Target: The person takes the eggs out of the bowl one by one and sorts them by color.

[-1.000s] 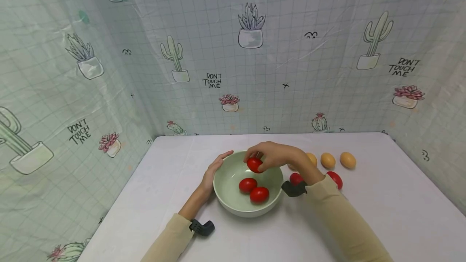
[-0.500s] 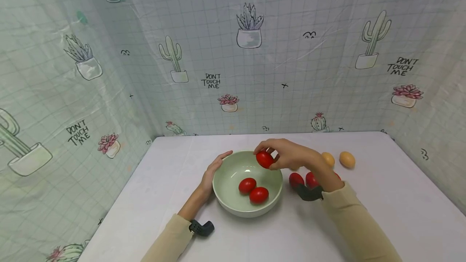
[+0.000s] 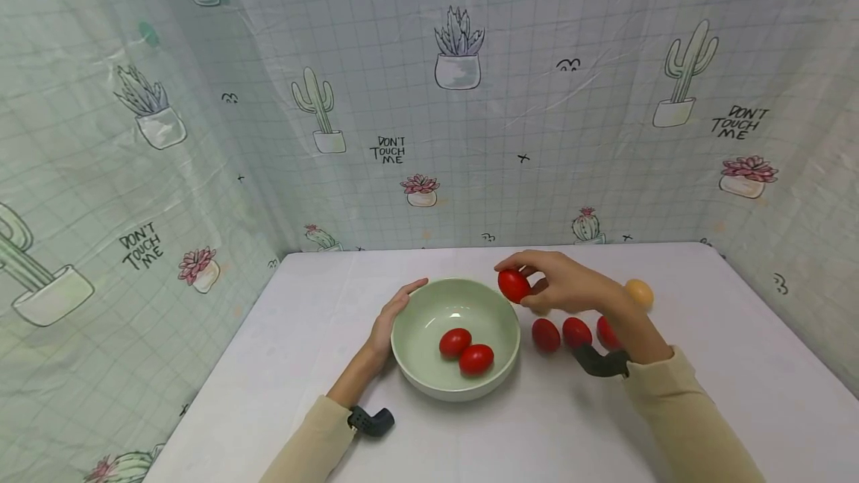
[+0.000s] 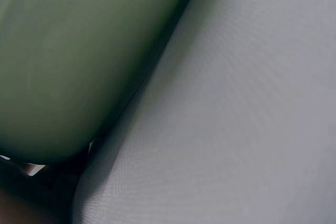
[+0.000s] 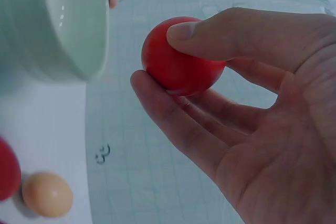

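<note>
My right hand (image 3: pixel 567 282) pinches a red egg (image 3: pixel 513 286) between thumb and fingers, above the right rim of a pale green bowl (image 3: pixel 424 326). Up close in the right wrist view, the thumb presses one side of the smooth red egg (image 5: pixel 184 59) and the fingers support the other. Inside the bowl lie two red eggs (image 3: pixel 476 359), side by side. My left hand (image 3: pixel 389 323) rests along the bowl's left side with its fingers extended. Only the bowl's outer wall (image 4: pixel 79 51) and the tabletop show clearly in the left wrist view.
Three red eggs (image 3: pixel 546 335) sit in a row on the white table (image 3: pixel 322 304), right of the bowl. Behind them is a brown egg (image 3: pixel 639 294), and another shows partly under my right hand. A patterned curtain (image 3: pixel 510 118) hangs behind and beside the table.
My right hand has moved rightward from over the bowl's middle to beyond its rim, still gripping the red egg. The left hand and bowl have stayed put.
</note>
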A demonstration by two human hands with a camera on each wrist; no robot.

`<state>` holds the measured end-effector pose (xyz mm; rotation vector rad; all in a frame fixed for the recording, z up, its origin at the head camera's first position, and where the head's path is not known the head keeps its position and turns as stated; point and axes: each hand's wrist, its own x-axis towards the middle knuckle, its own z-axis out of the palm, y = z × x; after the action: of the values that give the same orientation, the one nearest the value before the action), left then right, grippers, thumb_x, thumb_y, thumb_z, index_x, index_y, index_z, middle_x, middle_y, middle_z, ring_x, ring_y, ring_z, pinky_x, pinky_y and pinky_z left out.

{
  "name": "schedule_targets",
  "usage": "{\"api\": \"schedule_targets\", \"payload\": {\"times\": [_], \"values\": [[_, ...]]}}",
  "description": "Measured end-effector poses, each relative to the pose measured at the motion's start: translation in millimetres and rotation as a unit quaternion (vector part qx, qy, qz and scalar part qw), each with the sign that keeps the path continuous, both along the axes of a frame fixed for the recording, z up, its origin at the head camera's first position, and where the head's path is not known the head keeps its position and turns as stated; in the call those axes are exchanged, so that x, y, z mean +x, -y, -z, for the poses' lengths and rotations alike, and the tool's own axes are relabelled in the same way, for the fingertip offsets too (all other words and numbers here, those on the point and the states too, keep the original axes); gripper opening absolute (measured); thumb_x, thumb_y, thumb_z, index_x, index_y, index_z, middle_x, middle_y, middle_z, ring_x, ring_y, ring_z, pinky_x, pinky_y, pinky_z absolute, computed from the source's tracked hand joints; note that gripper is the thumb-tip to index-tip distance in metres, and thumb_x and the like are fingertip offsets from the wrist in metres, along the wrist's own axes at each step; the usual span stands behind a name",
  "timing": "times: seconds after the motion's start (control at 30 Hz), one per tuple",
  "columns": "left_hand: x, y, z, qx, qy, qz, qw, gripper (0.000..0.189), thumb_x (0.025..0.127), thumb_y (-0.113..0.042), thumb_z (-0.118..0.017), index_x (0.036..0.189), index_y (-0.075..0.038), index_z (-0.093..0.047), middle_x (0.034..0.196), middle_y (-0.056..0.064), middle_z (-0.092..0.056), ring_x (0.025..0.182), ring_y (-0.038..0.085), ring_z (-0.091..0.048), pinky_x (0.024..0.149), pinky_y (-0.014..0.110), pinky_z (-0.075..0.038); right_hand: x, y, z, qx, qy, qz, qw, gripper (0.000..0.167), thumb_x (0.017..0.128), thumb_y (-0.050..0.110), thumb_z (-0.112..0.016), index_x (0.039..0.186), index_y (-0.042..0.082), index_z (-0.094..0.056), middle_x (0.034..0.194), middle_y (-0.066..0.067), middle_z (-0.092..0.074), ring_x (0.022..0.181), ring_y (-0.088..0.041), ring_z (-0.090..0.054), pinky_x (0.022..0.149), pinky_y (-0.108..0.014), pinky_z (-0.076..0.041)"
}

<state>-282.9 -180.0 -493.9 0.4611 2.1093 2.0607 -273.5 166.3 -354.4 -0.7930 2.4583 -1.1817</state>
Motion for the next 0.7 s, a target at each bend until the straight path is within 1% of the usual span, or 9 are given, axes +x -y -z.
{"api": "schedule_targets", "payload": {"times": [0.03,0.13,0.17,0.2,0.3,0.4,0.53,0.6,0.7], "values": [[-0.1,0.0,0.1,0.001,0.001,0.0,1.0,0.053,0.111,-0.038,-0.021,0.159,-0.023,-0.04,0.164,0.004,-0.041,0.149,0.027,-0.043,0.11,0.02,-0.044,0.7,-3.7,0.4,0.003,-0.002,0.007,1.0,0.059,0.086,0.001,-0.071,0.141,0.019,-0.06,0.135,-0.012,-0.061,0.112,-0.029,-0.066,0.084,-0.039,-0.063],[-0.4,0.0,0.1,0.002,-0.001,0.001,1.0,0.053,0.111,-0.037,-0.02,0.159,-0.022,-0.039,0.164,0.005,-0.041,0.15,0.027,-0.043,0.111,0.02,-0.044,3.6,-14.9,0.9,0.016,-0.003,0.032,0.9994,0.058,0.087,0.009,-0.076,0.14,0.024,-0.059,0.133,-0.01,-0.062,0.108,-0.028,-0.069,0.08,-0.039,-0.062],[-0.4,0.0,0.0,0.002,-0.001,0.001,1.0,0.053,0.111,-0.037,-0.02,0.159,-0.022,-0.039,0.164,0.005,-0.041,0.15,0.027,-0.043,0.111,0.02,-0.044,4.6,-19.0,1.1,0.018,-0.002,0.038,0.9991,0.058,0.087,0.012,-0.077,0.14,0.024,-0.059,0.132,-0.01,-0.062,0.106,-0.028,-0.069,0.078,-0.039,-0.062],[-0.6,0.0,0.0,0.001,-0.001,0.0,1.0,0.054,0.111,-0.037,-0.02,0.159,-0.021,-0.039,0.164,0.006,-0.041,0.15,0.028,-0.043,0.111,0.02,-0.044,5.1,-22.9,1.6,0.018,-0.012,0.036,0.9991,0.057,0.087,0.012,-0.078,0.14,0.023,-0.059,0.132,-0.011,-0.062,0.108,-0.028,-0.068,0.079,-0.039,-0.063],[-0.6,-0.3,-0.4,0.0,-0.002,-0.001,1.0,0.054,0.112,-0.037,-0.02,0.159,-0.021,-0.039,0.164,0.006,-0.041,0.15,0.029,-0.042,0.111,0.02,-0.044,6.0,-36.7,3.9,0.018,-0.045,0.032,0.9983,0.056,0.087,0.009,-0.077,0.14,0.018,-0.059,0.132,-0.011,-0.064,0.114,-0.029,-0.065,0.085,-0.038,-0.063],[-0.3,-0.6,-0.8,0.0,-0.001,-0.005,1.0,0.053,0.112,-0.036,-0.02,0.158,-0.022,-0.04,0.164,0.005,-0.041,0.15,0.029,-0.042,0.11,0.021,-0.045,7.1,-50.5,6.0,0.024,-0.069,0.038,0.9966,0.056,0.086,0.007,-0.077,0.138,0.017,-0.06,0.132,-0.009,-0.065,0.119,-0.029,-0.061,0.09,-0.034,-0.062],[0.0,-0.8,-0.5,-0.001,0.001,-0.007,1.0,0.052,0.111,-0.036,-0.021,0.157,-0.024,-0.042,0.163,0.003,-0.042,0.151,0.028,-0.042,0.111,0.021,-0.044,11.5,-67.4,6.7,0.032,-0.08,0.056,0.9947,0.057,0.085,0.011,-0.08,0.138,0.016,-0.06,0.131,-0.01,-0.065,0.12,-0.031,-0.061,0.089,-0.034,-0.062],[0.1,-0.5,-0.2,0.0,-0.001,-0.005,1.0,0.053,0.111,-0.036,-0.021,0.158,-0.023,-0.041,0.164,0.004,-0.041,0.151,0.028,-0.041,0.112,0.021,-0.044,13.9,-75.1,7.2,0.03,-0.088,0.059,0.9939,0.057,0.085,0.009,-0.08,0.138,0.014,-0.06,0.132,-0.011,-0.065,0.12,-0.032,-0.061,0.089,-0.033,-0.062],[-0.2,-0.3,0.5,-0.001,-0.003,-0.004,1.0,0.053,0.111,-0.036,-0.021,0.158,-0.021,-0.04,0.165,0.004,-0.04,0.151,0.028,-0.04,0.112,0.02,-0.043,16.7,-86.5,9.3,0.03,-0.096,0.064,0.9929,0.057,0.084,0.005,-0.078,0.137,0.012,-0.06,0.131,-0.012,-0.065,0.119,-0.032,-0.06,0.088,-0.028,-0.061]]}}
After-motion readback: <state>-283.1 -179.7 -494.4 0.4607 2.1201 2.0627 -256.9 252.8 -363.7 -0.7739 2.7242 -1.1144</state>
